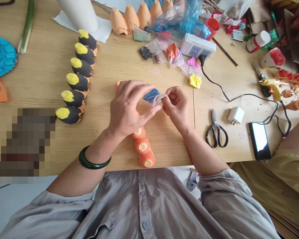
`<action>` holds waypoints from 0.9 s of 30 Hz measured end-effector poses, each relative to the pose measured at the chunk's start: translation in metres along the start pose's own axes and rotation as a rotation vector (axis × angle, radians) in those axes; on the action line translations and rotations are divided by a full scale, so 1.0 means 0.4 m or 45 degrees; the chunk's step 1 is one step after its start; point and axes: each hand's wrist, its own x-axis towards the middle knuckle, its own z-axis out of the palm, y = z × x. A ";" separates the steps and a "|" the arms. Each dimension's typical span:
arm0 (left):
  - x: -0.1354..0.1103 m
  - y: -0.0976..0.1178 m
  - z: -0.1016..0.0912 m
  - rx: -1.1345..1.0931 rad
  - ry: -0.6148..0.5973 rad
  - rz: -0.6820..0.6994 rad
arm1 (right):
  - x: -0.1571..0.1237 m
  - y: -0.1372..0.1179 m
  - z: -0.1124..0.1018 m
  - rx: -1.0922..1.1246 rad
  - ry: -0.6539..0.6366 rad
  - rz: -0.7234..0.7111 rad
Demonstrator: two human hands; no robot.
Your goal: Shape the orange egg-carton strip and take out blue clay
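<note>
My right hand (175, 106) pinches the edge of a small clear plastic bag (159, 98) with a lump of blue clay (151, 95) inside. Around the other side of the bag curves my left hand (129, 106), its thumb and fingers spread apart. Whether its fingertips touch the bag is hard to tell. Beneath my left hand lies a strip of orange-painted egg-carton cones (142, 145) with pale round tops, running to the table's front edge. The hand hides its middle.
Left stands a row of black cones with yellow tips (77, 81). Bagged clay, such as yellow (195, 80) and orange (172, 52), lies ahead near a power strip (198, 45). Scissors (216, 131), a white charger (236, 115), a phone (259, 141) and a glue gun (272, 87) are right, beside another person's leg.
</note>
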 end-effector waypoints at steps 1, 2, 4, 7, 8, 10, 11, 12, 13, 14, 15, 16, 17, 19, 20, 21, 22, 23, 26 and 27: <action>0.003 -0.010 -0.004 0.014 -0.042 0.060 | 0.001 -0.009 -0.001 0.068 -0.033 0.081; 0.005 -0.019 -0.005 0.018 -0.077 0.126 | 0.001 -0.018 -0.002 0.127 -0.074 0.154; 0.004 -0.036 -0.004 0.043 -0.142 0.211 | 0.002 -0.035 -0.004 0.229 -0.161 0.248; -0.002 -0.048 0.002 0.087 -0.226 0.216 | 0.005 -0.050 -0.006 0.308 -0.255 0.300; -0.004 -0.048 0.002 0.105 -0.247 0.185 | 0.006 -0.052 -0.006 0.315 -0.271 0.303; -0.007 -0.043 0.001 0.171 -0.259 0.096 | 0.007 -0.056 -0.006 0.324 -0.280 0.307; -0.008 -0.039 -0.001 0.216 -0.246 0.049 | 0.007 -0.058 -0.006 0.332 -0.270 0.309; -0.008 -0.035 -0.003 0.261 -0.225 0.013 | 0.007 -0.060 -0.007 0.344 -0.252 0.311; -0.008 -0.031 -0.005 0.298 -0.201 -0.012 | 0.006 -0.062 -0.008 0.360 -0.221 0.314; -0.008 -0.027 -0.006 0.326 -0.176 -0.031 | 0.006 -0.063 -0.009 0.377 -0.180 0.320; -0.008 -0.025 -0.008 0.343 -0.156 -0.047 | 0.006 -0.062 -0.012 0.396 -0.133 0.328; -0.008 -0.022 -0.009 0.352 -0.141 -0.060 | 0.007 -0.059 -0.015 0.413 -0.089 0.339; -0.008 -0.021 -0.009 0.356 -0.129 -0.072 | 0.009 -0.055 -0.020 0.429 -0.052 0.351; -0.007 -0.018 -0.009 0.354 -0.118 -0.100 | 0.014 -0.040 -0.029 0.459 -0.014 0.369; -0.007 -0.016 -0.009 0.354 -0.116 -0.116 | 0.016 -0.033 -0.033 0.473 -0.015 0.372; -0.006 -0.015 -0.009 0.355 -0.116 -0.132 | 0.019 -0.026 -0.036 0.487 -0.024 0.371; -0.006 -0.013 -0.010 0.358 -0.118 -0.149 | 0.021 -0.020 -0.038 0.497 -0.039 0.365; -0.005 -0.011 -0.010 0.363 -0.122 -0.167 | 0.021 -0.018 -0.040 0.502 -0.057 0.353; -0.004 -0.004 -0.012 0.376 -0.140 -0.205 | 0.020 -0.025 -0.038 0.491 -0.093 0.283; -0.004 -0.002 -0.012 0.373 -0.146 -0.212 | 0.018 -0.032 -0.037 0.481 -0.098 0.261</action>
